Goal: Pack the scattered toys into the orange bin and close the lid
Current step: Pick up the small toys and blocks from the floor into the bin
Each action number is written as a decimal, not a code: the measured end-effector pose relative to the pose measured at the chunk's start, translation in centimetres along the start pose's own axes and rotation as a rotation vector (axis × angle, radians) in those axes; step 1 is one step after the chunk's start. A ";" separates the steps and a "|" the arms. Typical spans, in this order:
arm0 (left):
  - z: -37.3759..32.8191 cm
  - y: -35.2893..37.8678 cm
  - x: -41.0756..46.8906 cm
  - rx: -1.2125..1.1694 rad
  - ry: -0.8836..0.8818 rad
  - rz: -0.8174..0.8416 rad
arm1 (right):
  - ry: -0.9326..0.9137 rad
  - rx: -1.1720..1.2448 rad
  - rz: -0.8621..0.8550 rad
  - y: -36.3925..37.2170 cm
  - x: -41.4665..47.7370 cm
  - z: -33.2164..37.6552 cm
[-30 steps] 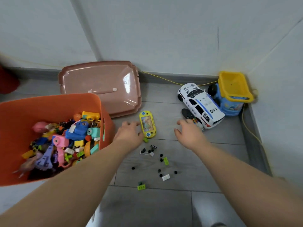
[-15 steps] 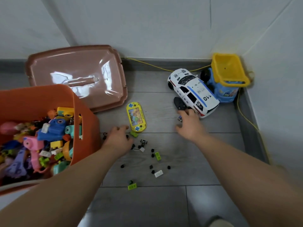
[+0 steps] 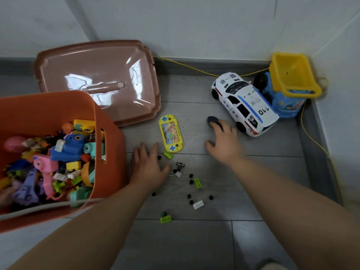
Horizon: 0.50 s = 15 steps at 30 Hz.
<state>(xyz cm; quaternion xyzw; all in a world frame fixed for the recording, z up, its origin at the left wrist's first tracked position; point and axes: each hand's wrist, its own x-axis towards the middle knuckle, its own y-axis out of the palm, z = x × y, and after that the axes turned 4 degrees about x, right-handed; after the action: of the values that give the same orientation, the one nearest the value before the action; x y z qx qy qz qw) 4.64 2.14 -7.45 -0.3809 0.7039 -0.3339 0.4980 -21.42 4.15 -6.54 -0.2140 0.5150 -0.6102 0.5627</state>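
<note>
Grey floor tiles meet a pale wall and a grey skirting board in the corner of a room. On the left stands the orange bin [image 3: 109, 152], open and already heaped with bright plastic toys and blocks. Its brownish lid [image 3: 97, 78] lies flat on the floor just behind it, against the wall, handle up.

Just right of the bin, the left hand [image 3: 150, 166] rests palm down on the floor with its fingers spread and holds nothing. Around it lie scattered small pieces: tiny black bits, a green brick [image 3: 197, 183], a white brick [image 3: 198, 204], another green brick [image 3: 165, 219] nearer the camera and a little black toy car [image 3: 180, 165]. A yellow handheld game [image 3: 171, 133] lies just beyond the fingertips, apart from them.

Further right, the right hand [image 3: 224, 143] lies low over the floor, fingers loosely open; its fingertips cover part of a dark oval piece [image 3: 212, 120], and whether they grip it cannot be told. Just beyond is a white police car [image 3: 243, 102] marked 110, and beside that, in the corner, a blue truck with a yellow tipper [image 3: 292, 78]. A yellow cord [image 3: 194, 68] runs along the skirting.
</note>
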 end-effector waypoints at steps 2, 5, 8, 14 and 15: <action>-0.1 0.6 -0.6 -0.030 0.109 -0.026 | -0.141 -0.078 -0.015 0.8 -1.3 0.5; 0.0 1.2 -1.4 -0.007 0.245 -0.058 | -0.355 -0.163 0.016 1.8 -3.2 0.9; 0.5 1.4 -1.8 0.055 0.314 -0.097 | -0.487 -0.223 0.094 2.8 -4.5 0.6; 1.5 1.8 -2.9 0.165 0.561 -0.033 | -0.581 -0.230 -0.053 3.0 -6.2 -0.3; 1.4 2.0 -3.1 0.184 0.557 -0.037 | -0.503 -0.216 -0.081 2.7 -6.3 -0.5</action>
<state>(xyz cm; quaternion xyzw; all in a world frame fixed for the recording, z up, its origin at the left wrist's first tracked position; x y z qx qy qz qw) 6.26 5.66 -8.14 -0.2406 0.7731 -0.4972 0.3118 -18.87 10.46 -7.07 -0.4380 0.4122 -0.5013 0.6220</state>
